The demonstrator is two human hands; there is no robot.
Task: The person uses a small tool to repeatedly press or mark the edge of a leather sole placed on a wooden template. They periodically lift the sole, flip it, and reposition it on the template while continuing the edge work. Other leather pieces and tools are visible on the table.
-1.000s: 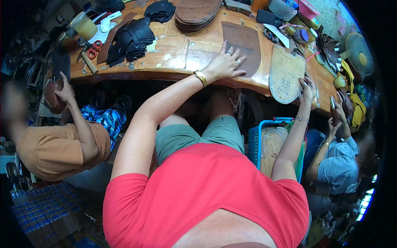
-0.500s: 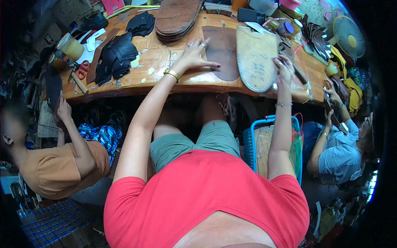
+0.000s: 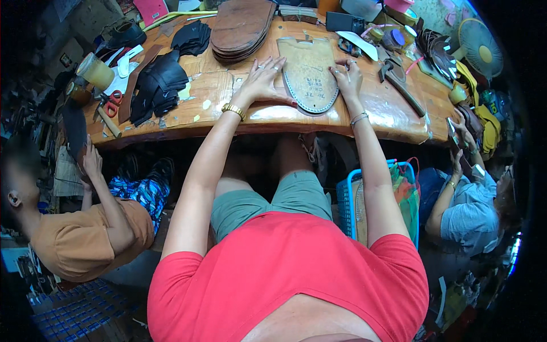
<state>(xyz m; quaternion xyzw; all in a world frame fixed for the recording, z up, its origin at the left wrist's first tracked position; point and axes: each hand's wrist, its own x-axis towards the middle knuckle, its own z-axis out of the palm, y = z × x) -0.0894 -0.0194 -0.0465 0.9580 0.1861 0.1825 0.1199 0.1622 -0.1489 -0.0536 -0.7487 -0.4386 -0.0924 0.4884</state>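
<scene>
A pale tan pattern template [image 3: 310,74], rounded at its near end, with a row of small holes along its edge and handwriting on it, lies on the table in front of me. It covers the brown leather piece, so just a thin dark rim shows around it. My left hand [image 3: 263,82] lies flat with fingers spread along the template's left side, its thumb reaching onto the edge. At the right edge, my right hand [image 3: 346,80] has its fingers curled and grips the template there. Beyond my left hand rests a stack of rounded brown leather pieces [image 3: 242,28].
A hammer [image 3: 403,90] lies to the right, near a white curved piece [image 3: 362,44] and several jars. Black leather pieces [image 3: 159,80], red-handled scissors [image 3: 114,102] and a glue jar [image 3: 96,73] are at left. Co-workers sit both sides. A blue basket [image 3: 345,202] stands below the table.
The template has moved left onto the brown leather piece, carried by my right hand. The white piece that lay over its top now rests on the table. My left hand has stayed nearly in place.
</scene>
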